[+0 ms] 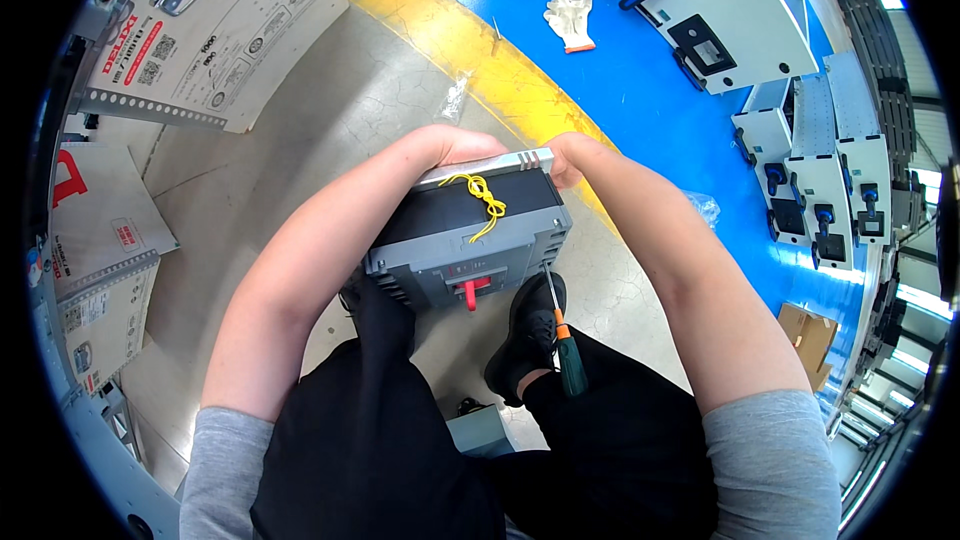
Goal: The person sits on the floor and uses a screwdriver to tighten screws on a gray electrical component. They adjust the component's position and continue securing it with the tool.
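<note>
A large grey and black moulded-case circuit breaker (440, 265) with a red lever (471, 293) is in front of me, above the floor between my legs. My left hand (466, 146) grips its far edge, beside a pale metal strip (490, 168). At the far right corner, my right hand (568, 158) is wrapped round the same edge; most fingers of both hands are hidden behind it. A knotted yellow cord (482, 202) lies on the black top face. By the breaker's right side, a screwdriver (571, 360) with a green and orange handle leans against my leg.
Large printed cartons (215, 35) stand on the left. Beyond a yellow floor stripe (500, 70), a white glove (569, 17) lies on blue floor. White panels with dark handles (705, 15) and several grey cabinets (820, 170) are at right, with a brown cardboard box (808, 335) nearer.
</note>
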### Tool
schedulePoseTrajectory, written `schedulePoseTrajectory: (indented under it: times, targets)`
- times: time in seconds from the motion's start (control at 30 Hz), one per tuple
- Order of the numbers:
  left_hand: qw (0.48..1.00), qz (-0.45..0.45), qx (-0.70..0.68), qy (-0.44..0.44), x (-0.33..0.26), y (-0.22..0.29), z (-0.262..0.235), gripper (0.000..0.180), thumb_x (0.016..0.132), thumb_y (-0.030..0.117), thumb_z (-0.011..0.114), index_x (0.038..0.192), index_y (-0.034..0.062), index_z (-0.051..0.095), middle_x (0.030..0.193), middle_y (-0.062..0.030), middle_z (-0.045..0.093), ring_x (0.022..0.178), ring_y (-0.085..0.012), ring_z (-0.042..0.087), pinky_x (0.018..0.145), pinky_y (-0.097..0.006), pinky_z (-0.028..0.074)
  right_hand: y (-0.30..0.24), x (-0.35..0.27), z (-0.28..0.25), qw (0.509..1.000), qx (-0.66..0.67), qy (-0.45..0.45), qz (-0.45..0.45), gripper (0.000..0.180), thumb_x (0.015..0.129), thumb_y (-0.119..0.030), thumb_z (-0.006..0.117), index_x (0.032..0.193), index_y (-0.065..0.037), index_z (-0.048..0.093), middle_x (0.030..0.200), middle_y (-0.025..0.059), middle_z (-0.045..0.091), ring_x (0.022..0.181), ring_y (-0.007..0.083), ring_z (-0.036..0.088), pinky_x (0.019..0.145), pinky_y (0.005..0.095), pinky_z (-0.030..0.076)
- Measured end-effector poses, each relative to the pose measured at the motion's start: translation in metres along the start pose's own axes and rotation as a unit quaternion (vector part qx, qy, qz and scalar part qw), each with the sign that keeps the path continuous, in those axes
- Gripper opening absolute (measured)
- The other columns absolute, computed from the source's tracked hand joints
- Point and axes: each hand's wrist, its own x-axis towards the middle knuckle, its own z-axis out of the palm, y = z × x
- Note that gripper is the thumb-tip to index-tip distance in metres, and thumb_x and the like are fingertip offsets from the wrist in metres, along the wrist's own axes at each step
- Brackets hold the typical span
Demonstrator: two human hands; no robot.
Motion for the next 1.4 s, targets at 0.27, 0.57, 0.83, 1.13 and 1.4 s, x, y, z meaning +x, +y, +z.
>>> schedulePoseTrajectory:
  times: [0.27,0.57,0.83,1.13,1.4]
  targets:
    - [0.999,0.004,-0.021,-0.042,0.009,0.009,0.003,0.034,0.101,0.029,0.059,0.113,-0.0004,0.072,0.105,-0.0081,0.076,0.086,-0.013,0.07,0.082,-0.032,0.057,0.018,0.007,-0.026,0.996,-0.09,-0.018,0.002,0.025,0.097,-0.024,0.064,0.117,-0.013,0.072,0.127,0.0039,0.072,0.121,0.0168,0.062,0.109,0.0395,0.044]
    - [0.998,0.0,-0.042,-0.045,0.004,0.002,-0.001,0.035,0.102,0.03,0.059,0.113,-0.0004,0.071,0.105,-0.0079,0.076,0.086,-0.0126,0.07,0.081,-0.032,0.057,0.017,0.005,-0.009,0.999,-0.036,-0.024,-0.029,0.029,0.095,-0.029,0.065,0.119,-0.014,0.072,0.127,0.0036,0.073,0.12,0.0198,0.063,0.11,0.0425,0.043]
    - [0.999,0.006,-0.035,-0.04,0.007,-0.001,-0.006,0.034,0.101,0.03,0.059,0.113,-0.0003,0.071,0.105,-0.008,0.076,0.085,-0.0125,0.07,0.081,-0.032,0.057,0.009,0.01,-0.003,1.0,-0.017,-0.014,-0.003,0.03,0.096,-0.029,0.064,0.121,-0.014,0.072,0.13,0.0063,0.072,0.124,0.0196,0.062,0.112,0.0447,0.04]
    - [1.0,0.005,-0.02,-0.024,-0.005,0.004,0.002,0.034,0.1,0.031,0.059,0.113,0.0017,0.071,0.104,-0.008,0.076,0.086,-0.0136,0.07,0.081,-0.033,0.056,0.018,0.002,0.005,0.998,0.047,0.007,-0.031,0.027,0.099,-0.012,0.057,0.121,-0.01,0.072,0.13,0.0086,0.072,0.127,0.0212,0.062,0.115,0.0472,0.038]
    - [0.999,0.005,-0.027,-0.036,-0.005,0.005,0.004,0.034,0.099,0.031,0.059,0.112,0.0017,0.072,0.106,-0.0085,0.076,0.087,-0.0141,0.071,0.081,-0.033,0.056,0.025,-0.007,0.025,0.988,0.092,0.1,-0.072,0.022,0.094,-0.006,0.062,0.113,-0.007,0.073,0.12,0.0098,0.076,0.117,0.0214,0.068,0.107,0.0441,0.047]
